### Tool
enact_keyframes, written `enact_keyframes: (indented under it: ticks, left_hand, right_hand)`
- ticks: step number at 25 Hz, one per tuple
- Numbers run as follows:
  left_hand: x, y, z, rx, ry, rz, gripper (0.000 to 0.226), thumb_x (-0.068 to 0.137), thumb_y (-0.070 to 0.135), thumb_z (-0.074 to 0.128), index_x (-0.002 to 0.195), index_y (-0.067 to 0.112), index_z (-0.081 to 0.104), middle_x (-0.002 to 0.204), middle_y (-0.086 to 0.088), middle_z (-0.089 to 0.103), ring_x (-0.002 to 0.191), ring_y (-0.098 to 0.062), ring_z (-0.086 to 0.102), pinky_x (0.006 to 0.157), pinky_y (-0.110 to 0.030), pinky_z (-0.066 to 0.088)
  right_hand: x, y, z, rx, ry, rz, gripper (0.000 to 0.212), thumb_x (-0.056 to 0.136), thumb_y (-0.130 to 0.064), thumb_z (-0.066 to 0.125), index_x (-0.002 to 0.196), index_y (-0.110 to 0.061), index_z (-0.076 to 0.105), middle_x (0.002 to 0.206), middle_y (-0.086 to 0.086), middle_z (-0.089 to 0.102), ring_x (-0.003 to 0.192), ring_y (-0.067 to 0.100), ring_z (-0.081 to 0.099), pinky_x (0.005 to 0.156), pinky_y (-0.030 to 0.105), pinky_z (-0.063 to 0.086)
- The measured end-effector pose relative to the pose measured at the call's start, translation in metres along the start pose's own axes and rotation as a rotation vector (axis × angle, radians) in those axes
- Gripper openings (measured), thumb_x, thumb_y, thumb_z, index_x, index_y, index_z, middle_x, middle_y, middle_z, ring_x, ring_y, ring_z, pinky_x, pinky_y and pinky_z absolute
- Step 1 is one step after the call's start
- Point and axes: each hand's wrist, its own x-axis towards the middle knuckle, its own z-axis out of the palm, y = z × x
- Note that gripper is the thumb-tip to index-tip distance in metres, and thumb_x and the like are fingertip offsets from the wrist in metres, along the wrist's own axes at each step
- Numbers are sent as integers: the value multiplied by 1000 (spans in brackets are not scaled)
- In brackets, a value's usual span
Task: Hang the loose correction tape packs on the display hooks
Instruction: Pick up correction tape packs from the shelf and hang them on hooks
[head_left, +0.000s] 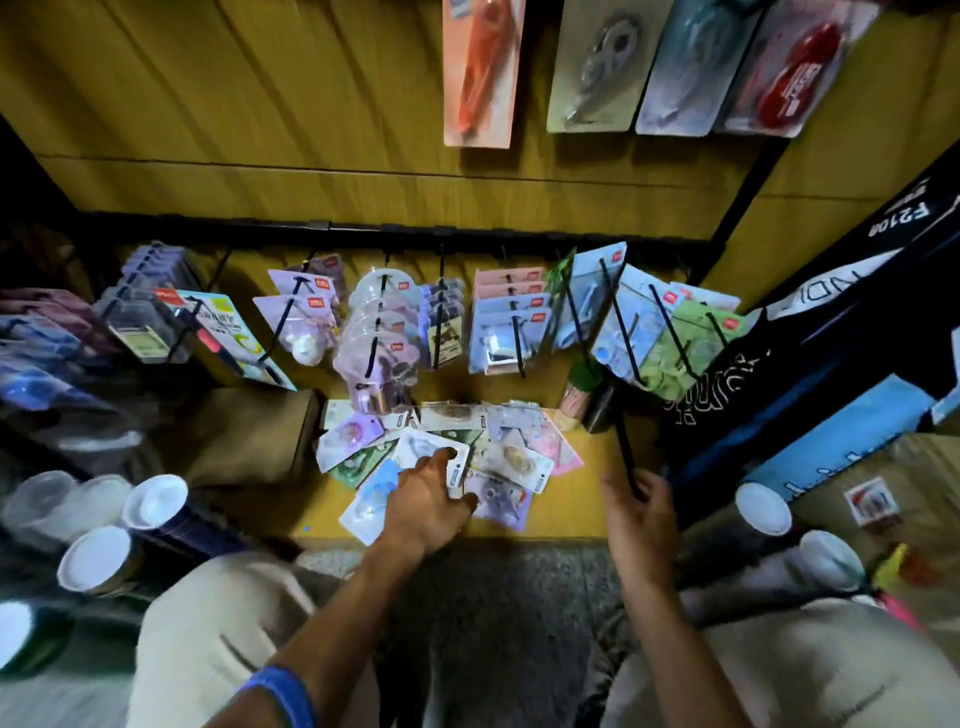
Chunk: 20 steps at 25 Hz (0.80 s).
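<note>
My left hand (423, 506) reaches down into the pile of loose correction tape packs (447, 457) spread on the yellow surface (587, 499) below the display; the fingers (441, 457) lie on the top white pack (434, 449), thumb at its near edge, so the pack looks pinched, not yet lifted. The pile fans out: purple, green, pink and blue cards overlapping, touching one another, lying flat. My right hand (639, 512) is off to the right, apart from the pile, fingers curled round the near end of a black display hook (626, 447) that slants up toward the rack. Behind the pile, a black rail (363, 234) carries a row of hooks with hung packs (506, 327), several deep on each hook. A green-capped jar (582, 389) stands just beside the pile at right. Blue tubes with white caps (156, 501) stand at left; more white caps at right. Blue wristband (283, 693) on my left forearm.
</note>
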Motion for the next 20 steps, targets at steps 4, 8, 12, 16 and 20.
enact_keyframes:
  ticks: [4, 8, 12, 16, 20]
  left_hand:
    - [40, -29, 35, -121, -83, -222, 68, 79, 35, 71, 140, 22, 45, 130, -9, 60, 119, -30, 56, 101, -40, 46]
    - [75, -58, 75, -98, -156, -258, 70, 74, 40, 69, 136, 17, 47, 132, -11, 59, 118, -33, 56, 102, -42, 45]
    - [98, -94, 117, -18, -162, -287, 62, 84, 54, 56, 135, 20, 50, 132, -11, 61, 119, -34, 56, 101, -41, 44]
    - [110, -129, 150, 29, -184, -323, 66, 85, 51, 54, 144, 25, 39, 134, -14, 54, 122, -37, 52, 102, -43, 43]
    - [122, -151, 187, -11, -118, -326, 58, 95, 49, 36, 145, 18, 37, 138, -17, 46, 124, -38, 48, 100, -44, 42]
  right_hand:
    - [28, 45, 31, -200, -106, 142, 40, 86, -24, 71, 118, -5, 58, 118, 12, 62, 109, 30, 57, 86, 30, 40]
    - [58, 98, 72, -364, -270, 167, 37, 85, -20, 71, 118, -9, 59, 120, 15, 61, 107, 31, 58, 82, 27, 41]
    - [87, 156, 108, -595, -439, 157, 45, 84, -24, 70, 125, -13, 57, 126, 13, 60, 112, 32, 58, 87, 31, 45]
    - [104, 194, 136, -773, -561, 0, 54, 79, -21, 70, 131, -21, 55, 124, 13, 62, 109, 35, 60, 88, 38, 50]
    - [105, 236, 162, -954, -694, -379, 68, 80, -19, 58, 146, -20, 41, 153, 10, 38, 135, 36, 41, 102, 44, 44]
